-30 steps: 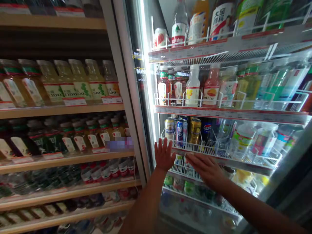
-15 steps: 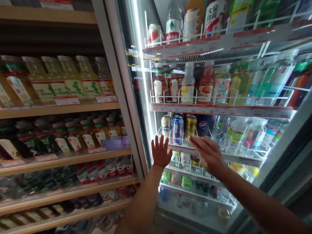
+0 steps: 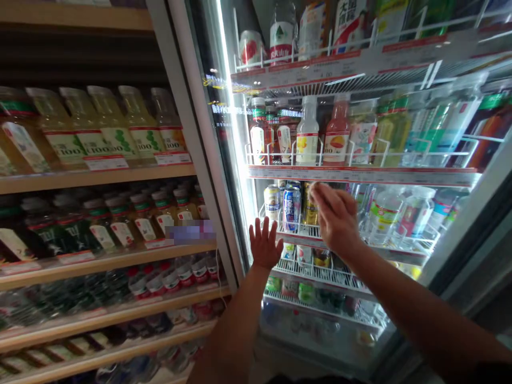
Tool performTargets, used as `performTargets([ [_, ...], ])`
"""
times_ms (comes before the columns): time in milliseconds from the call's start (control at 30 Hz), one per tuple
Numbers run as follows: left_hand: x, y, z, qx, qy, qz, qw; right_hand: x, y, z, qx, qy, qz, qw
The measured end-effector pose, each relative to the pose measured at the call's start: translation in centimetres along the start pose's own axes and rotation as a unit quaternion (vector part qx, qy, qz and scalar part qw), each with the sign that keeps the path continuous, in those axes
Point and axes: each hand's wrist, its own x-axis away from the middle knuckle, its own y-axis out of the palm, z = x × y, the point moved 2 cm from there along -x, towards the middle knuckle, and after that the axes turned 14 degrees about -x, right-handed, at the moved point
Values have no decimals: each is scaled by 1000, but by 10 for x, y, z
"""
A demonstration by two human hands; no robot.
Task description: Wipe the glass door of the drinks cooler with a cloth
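My left hand (image 3: 265,246) is raised with its fingers spread, palm toward the glass front of a lit drinks cooler; it seems to rest flat on the glass. Just above it, behind the glass, stand a pale can (image 3: 272,202) and a blue can (image 3: 292,208). My right hand (image 3: 336,217) is higher and to the right, its fingers pressed together and bent. It covers part of a gold can (image 3: 310,209). Whatever lies under the right fingers, if anything, is hidden; a pale patch shows at their tips.
Bottles fill the cooler's wire shelves, with price strips (image 3: 360,175) along the edges. A bright light strip (image 3: 237,128) runs down its left side. To the left, wooden shelves (image 3: 100,178) hold rows of juice bottles (image 3: 144,125). A grey frame post (image 3: 188,106) separates the two.
My right hand has moved up, from below the gold can to in front of it, and its fingers are more bent. My left hand stays in nearly the same place.
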Motion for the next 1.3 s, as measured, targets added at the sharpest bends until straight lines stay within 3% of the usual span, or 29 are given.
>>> performTargets([
  [133, 0, 2, -1, 2, -2, -3, 1000, 14, 15, -13, -30, -94, -161, 982],
  [200, -2, 1, -1, 0, 4, 4, 1000, 10, 7, -5, -22, -77, -135, 988],
  [267, -3, -1, -1, 1, 12, 5, 1000, 5, -6, 7, 6, -33, -53, 998],
  [333, 0, -3, -4, 12, 16, -4, 1000, 15, -14, 12, 35, -3, 8, 999],
  [367, 4, -5, -7, 18, 15, -10, 1000, 28, -14, 10, 40, 0, 5, 999],
  [400, 9, -6, -10, 22, 13, -16, 1000, 45, -12, 5, 38, -6, -19, 999],
  [500, 29, -7, -19, 17, 5, -31, 999, 106, -5, -14, -6, -73, -174, 982],
  [567, 41, -3, -23, 13, 5, -43, 999, 128, -15, -13, -15, -75, -221, 972],
  [633, 49, 3, -25, 21, 1, -37, 999, 127, -38, 2, 9, -38, -195, 980],
  [733, 52, 11, -22, 39, -19, -15, 999, 118, -77, 28, 82, 23, -84, 993],
  [800, 52, 14, -21, 45, -26, -8, 999, 128, -91, 33, 119, 31, -57, 991],
  [933, 53, 15, -20, 43, -23, -5, 999, 166, -97, 31, 100, -38, -197, 975],
  [1000, 53, 14, -20, 39, -23, -15, 999, 166, -107, 43, 112, -21, -195, 974],
  [1067, 54, 14, -21, 40, -24, -25, 999, 154, -124, 63, 161, 32, -90, 982],
  [1167, 54, 13, -21, 43, -24, -23, 999, 150, -137, 78, 229, 69, 51, 970],
  [1233, 53, 13, -20, 41, -19, -20, 999, 168, -130, 70, 241, 54, 41, 968],
  [1300, 52, 13, -20, 37, -13, -17, 999, 189, -117, 54, 214, 29, -40, 976],
])
